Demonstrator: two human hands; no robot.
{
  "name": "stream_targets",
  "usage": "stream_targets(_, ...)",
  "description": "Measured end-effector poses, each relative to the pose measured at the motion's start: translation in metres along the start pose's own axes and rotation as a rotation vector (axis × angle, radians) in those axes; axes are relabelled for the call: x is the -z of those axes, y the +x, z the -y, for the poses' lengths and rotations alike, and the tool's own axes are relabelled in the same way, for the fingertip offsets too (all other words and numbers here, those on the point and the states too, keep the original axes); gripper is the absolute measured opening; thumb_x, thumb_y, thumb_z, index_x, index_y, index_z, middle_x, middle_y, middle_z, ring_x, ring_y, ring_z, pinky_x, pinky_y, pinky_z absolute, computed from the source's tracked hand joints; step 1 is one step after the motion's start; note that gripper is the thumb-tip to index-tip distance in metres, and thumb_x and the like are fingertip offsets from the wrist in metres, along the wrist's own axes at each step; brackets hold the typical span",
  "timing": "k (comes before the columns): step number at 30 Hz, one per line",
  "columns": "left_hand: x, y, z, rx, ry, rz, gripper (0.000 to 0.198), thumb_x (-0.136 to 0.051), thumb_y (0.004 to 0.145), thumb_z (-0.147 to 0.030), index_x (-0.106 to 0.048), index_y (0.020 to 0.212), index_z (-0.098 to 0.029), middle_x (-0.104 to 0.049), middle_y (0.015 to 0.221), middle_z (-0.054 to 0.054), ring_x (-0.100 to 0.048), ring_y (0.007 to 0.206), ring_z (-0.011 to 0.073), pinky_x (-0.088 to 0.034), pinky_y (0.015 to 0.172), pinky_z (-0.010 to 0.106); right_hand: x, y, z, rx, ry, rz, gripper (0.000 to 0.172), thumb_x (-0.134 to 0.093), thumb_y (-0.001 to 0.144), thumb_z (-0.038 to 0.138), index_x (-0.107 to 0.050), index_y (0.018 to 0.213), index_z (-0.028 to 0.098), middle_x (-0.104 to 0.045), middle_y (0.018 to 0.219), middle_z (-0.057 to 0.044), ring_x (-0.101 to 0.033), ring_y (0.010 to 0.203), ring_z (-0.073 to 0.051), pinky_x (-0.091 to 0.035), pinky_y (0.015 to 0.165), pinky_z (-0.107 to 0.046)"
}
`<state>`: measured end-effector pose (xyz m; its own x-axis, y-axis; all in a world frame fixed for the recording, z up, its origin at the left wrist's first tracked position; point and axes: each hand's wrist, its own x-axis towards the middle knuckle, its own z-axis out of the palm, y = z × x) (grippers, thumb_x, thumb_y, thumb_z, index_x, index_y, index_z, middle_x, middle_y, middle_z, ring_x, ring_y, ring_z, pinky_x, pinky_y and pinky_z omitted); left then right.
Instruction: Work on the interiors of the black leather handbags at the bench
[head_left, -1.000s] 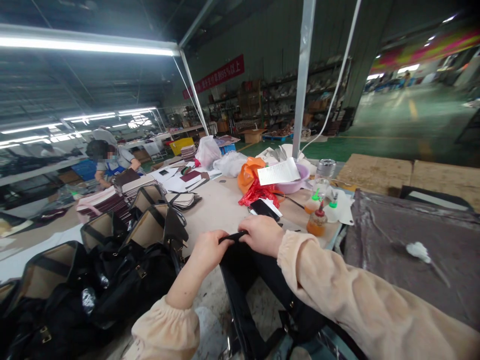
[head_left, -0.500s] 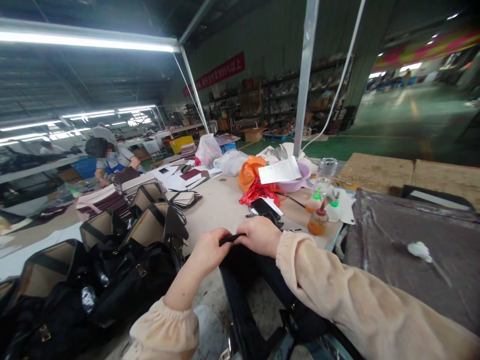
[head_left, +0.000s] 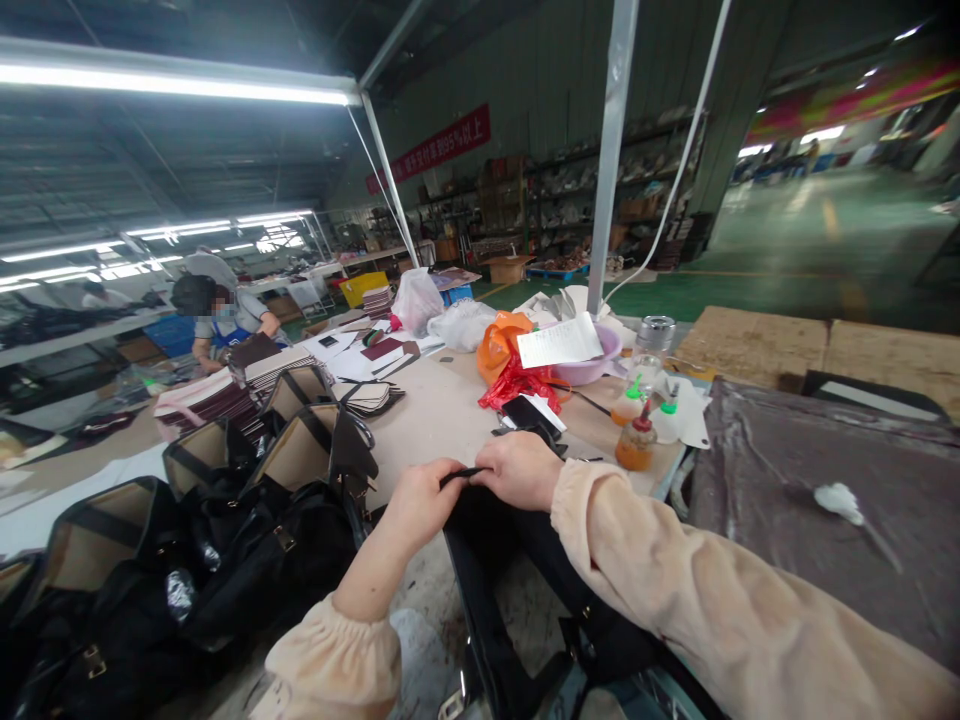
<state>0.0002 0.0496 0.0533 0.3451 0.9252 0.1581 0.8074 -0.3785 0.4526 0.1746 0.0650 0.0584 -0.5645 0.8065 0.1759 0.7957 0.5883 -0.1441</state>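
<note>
Both left hand (head_left: pixel 420 503) and right hand (head_left: pixel 521 468) pinch black material (head_left: pixel 484 520).

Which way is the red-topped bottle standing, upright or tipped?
Upright: the bottle has its red top pointing up, above its orange body.

A soft black fabric bag (head_left: pixel 480 595) with a small gold-coloured fitting (head_left: pixel 586 612) sprawls across the near foreground, its far edge (head_left: pixel 462 474) pinched up into a thin fold.

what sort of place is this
Probably a bag-making workshop: black bags crowd the left side, stacked dark panels lie beyond them, and a long tube light hangs overhead.
</note>
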Motion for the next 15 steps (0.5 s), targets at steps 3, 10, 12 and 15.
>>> stream_targets(3,0.0000,-0.0001,0.0010,-0.018,-0.011,0.008,0.024,-0.045,0.081,-0.027,-0.068,0.088,-0.022,-0.070,0.080,0.001,-0.061,0.071,0.0141,-0.043,0.067,0.022,0.0006,-0.0001,-0.0004,0.033,-0.001,-0.003,0.029,-0.046,0.084,0.039,-0.068,0.080,0.020,-0.067,0.082,-0.005,-0.060,0.080,-0.018,-0.037,0.064,-0.026)
stream_targets(10,-0.0016,0.0002,0.0012,-0.032,-0.016,0.024,0.025,-0.043,0.083,-0.026,-0.067,0.084,-0.021,-0.068,0.075,0.001,-0.059,0.067,0.0127,-0.041,0.063,0.022,0.0007,-0.0007,-0.0027,0.053,0.020,-0.011,0.028,-0.045,0.085,0.036,-0.068,0.082,0.021,-0.068,0.082,-0.004,-0.060,0.078,-0.017,-0.036,0.065,-0.025)
stream_targets(12,-0.0023,0.0006,0.0009,-0.025,-0.012,0.023,0.025,-0.042,0.083,-0.027,-0.067,0.083,-0.021,-0.068,0.074,0.001,-0.058,0.067,0.0127,-0.040,0.063,0.022,0.0006,-0.0005,-0.0041,0.051,0.036,-0.008,0.028,-0.045,0.085,0.036,-0.069,0.083,0.022,-0.068,0.082,-0.004,-0.060,0.079,-0.017,-0.036,0.065,-0.024)
stream_targets(15,-0.0031,0.0014,0.0012,-0.032,0.001,0.009,0.025,-0.042,0.083,-0.028,-0.066,0.084,-0.021,-0.067,0.074,0.001,-0.058,0.068,0.0132,-0.040,0.062,0.022,0.0012,-0.0001,-0.0051,0.044,0.057,0.004,0.029,-0.044,0.086,0.037,-0.069,0.084,0.022,-0.068,0.082,-0.003,-0.060,0.079,-0.016,-0.037,0.066,-0.024)
